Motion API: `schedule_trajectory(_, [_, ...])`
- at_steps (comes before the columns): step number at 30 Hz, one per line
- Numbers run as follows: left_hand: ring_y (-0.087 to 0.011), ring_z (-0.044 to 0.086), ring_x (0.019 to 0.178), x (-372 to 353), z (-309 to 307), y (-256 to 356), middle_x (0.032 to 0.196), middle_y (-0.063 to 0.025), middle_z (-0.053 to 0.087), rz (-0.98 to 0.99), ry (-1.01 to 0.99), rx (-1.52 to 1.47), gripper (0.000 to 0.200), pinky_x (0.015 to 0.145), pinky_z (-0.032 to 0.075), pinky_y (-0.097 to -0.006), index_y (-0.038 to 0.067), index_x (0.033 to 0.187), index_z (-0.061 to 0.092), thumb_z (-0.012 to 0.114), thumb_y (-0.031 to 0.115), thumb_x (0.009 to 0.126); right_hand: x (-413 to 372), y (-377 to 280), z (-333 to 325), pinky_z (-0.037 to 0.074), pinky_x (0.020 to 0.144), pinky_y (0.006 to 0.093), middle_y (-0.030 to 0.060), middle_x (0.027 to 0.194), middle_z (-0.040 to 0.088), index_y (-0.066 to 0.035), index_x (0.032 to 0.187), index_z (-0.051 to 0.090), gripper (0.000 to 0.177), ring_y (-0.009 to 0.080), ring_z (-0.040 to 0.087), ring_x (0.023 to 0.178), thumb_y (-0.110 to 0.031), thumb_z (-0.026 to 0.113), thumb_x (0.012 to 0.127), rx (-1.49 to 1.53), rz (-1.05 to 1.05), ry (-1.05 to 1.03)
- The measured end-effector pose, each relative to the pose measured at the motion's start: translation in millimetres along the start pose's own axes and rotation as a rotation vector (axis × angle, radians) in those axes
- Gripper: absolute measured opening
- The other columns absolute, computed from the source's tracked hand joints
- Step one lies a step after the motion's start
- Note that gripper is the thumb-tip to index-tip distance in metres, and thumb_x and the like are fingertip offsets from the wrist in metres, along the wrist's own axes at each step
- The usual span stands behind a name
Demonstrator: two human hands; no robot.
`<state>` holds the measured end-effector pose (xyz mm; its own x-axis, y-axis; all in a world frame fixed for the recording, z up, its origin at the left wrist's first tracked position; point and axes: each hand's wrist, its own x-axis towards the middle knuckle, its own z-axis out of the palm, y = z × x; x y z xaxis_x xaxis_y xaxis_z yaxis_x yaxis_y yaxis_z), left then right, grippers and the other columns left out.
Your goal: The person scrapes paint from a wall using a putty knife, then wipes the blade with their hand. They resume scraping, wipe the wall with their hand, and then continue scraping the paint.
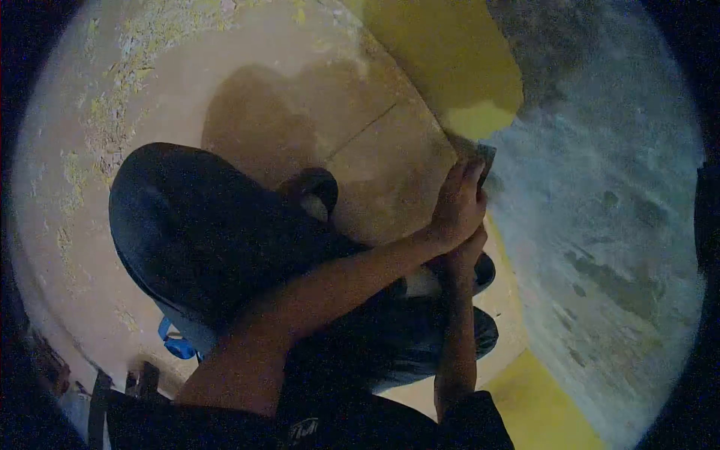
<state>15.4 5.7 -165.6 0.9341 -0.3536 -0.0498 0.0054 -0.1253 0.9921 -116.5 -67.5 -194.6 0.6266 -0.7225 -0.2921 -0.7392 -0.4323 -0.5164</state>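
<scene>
My left hand [459,202] is closed around a flat, dark-bladed tool that looks like a scraper [487,159]. The blade's end shows just beyond my fingers, against the lower edge of the grey wall [600,225]. My right hand [468,251] sits directly behind the left one, fingers curled. It appears to grip the same tool, though the handle is hidden by my hands. Beside the blade, a yellow painted area [465,67] ends in a ragged border with the rough grey surface.
My bent knees [172,202] and a dark shoe [319,191] take up the middle. The pale floor [255,45] carries yellow flakes and a thin dark line. A blue object [178,345] lies at lower left. More yellow surface [547,405] shows at lower right.
</scene>
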Motion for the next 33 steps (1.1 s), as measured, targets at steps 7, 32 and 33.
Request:
schedule_trajectory(7, [-0.0434, 0.049, 0.114, 6.7, 1.2, -3.0, 0.123, -0.0263, 0.049, 0.031, 0.015, -0.065, 0.053, 0.098, 0.042, -0.0484, -0.004, 0.128, 0.047, 0.06, -0.002, 0.077, -2.7, -59.8, -5.3, 0.05, 0.077, 0.0341, 0.0155, 0.101, 0.069, 0.007, 0.113, 0.058, 0.031, 0.0181, 0.061, 0.093, -0.015, 0.058, 0.091, 0.369, -0.003, 0.021])
schedule_trajectory(32, [-0.0457, 0.046, 0.116, 8.6, 1.7, -4.5, 0.124, -0.028, 0.049, -0.065, -0.096, -0.102, 0.054, 0.103, 0.038, -0.0497, -0.004, 0.13, 0.046, 0.058, -0.001, 0.078, 0.4, -74.2, -13.1, 0.051, 0.077, 0.0383, 0.0215, 0.102, 0.069, 0.005, 0.113, 0.06, 0.039, 0.0269, 0.066, 0.093, -0.021, 0.065, 0.085, -0.069, -0.019, -0.006])
schedule_trajectory(33, [-0.0457, 0.046, 0.116, 10.1, 2.4, -3.9, 0.124, -0.028, 0.049, -0.056, -0.088, -0.108, 0.054, 0.103, 0.038, -0.0497, -0.004, 0.13, 0.046, 0.058, -0.001, 0.078, 2.0, -63.9, -12.0, 0.051, 0.077, 0.0383, 0.0215, 0.102, 0.069, 0.005, 0.113, 0.06, 0.039, 0.0269, 0.066, 0.093, -0.021, 0.065, 0.085, -0.072, -0.031, -0.001])
